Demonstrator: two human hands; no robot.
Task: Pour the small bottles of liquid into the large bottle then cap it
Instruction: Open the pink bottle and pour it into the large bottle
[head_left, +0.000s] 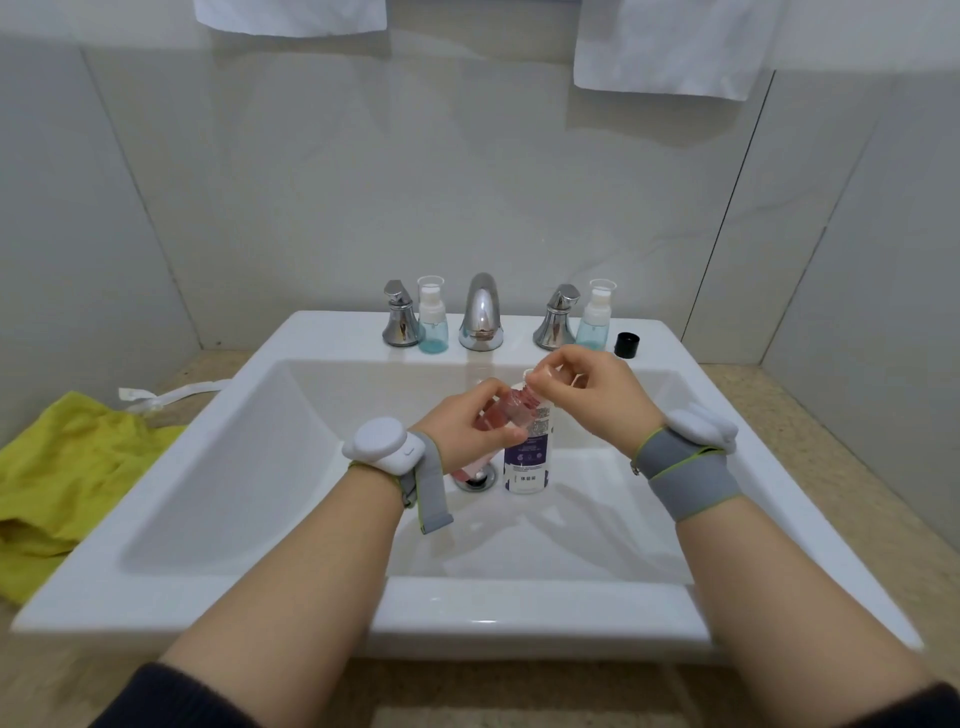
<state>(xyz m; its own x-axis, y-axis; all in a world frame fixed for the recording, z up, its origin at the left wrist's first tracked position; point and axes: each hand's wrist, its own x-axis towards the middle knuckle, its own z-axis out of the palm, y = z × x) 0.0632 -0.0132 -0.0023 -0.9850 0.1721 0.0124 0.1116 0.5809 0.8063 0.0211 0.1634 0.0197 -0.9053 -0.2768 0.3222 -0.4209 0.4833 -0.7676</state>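
My left hand (475, 423) grips a small pink bottle (506, 410), held tilted over the sink basin. My right hand (587, 392) pinches the white top (535, 375) at that bottle's neck. Directly behind the pink bottle, a large clear bottle (527, 460) with a purple label stands upright in the basin beside the drain. Two small bottles of blue liquid with clear caps stand on the sink's back ledge, one (432, 317) left of the faucet and one (596, 317) right of the right handle. A black cap (627, 345) lies on the ledge at the far right.
The white sink (208, 493) has a chrome faucet (481, 312) and two chrome handles at the back. A yellow-green cloth (67, 467) lies on the counter to the left. White towels hang on the tiled wall above.
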